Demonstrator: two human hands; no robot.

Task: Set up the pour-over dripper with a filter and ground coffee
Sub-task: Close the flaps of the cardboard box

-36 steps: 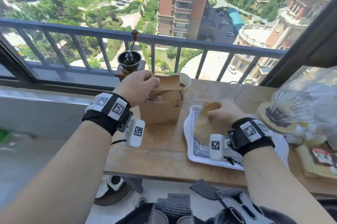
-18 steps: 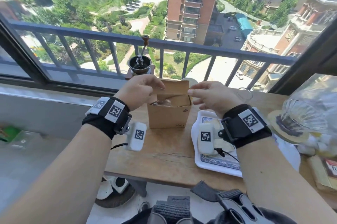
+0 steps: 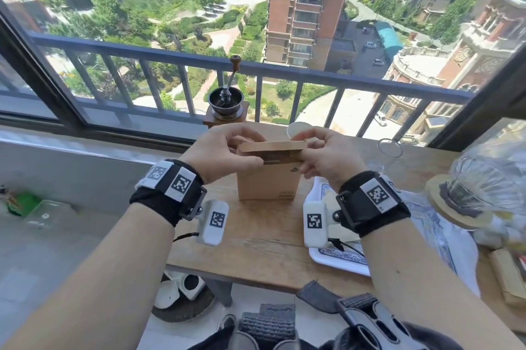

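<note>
- Near the middle of the table (image 3: 256,236), a box (image 3: 267,181) stands upright, just in front of the grinder (image 3: 226,105) and just left of the tray (image 3: 336,260).
- Both hands work its top flap (image 3: 273,146). The left hand (image 3: 219,153) pinches the left end between thumb and curled fingers, and the right hand (image 3: 327,156) pinches the right end likewise. That narrow grip on each side probably lets the lid move squarely without tipping the box.
- A dark slit shows under the flap; whether it is being opened or closed, I cannot tell.
- The dripper (image 3: 484,179) sits well apart at the table's right end on a wooden ring (image 3: 455,213), blurred. No filter shows in it — I judge the setup barely begun.
- No ground coffee is visible; a white cup (image 3: 296,129) just behind the box hides its contents.
</note>
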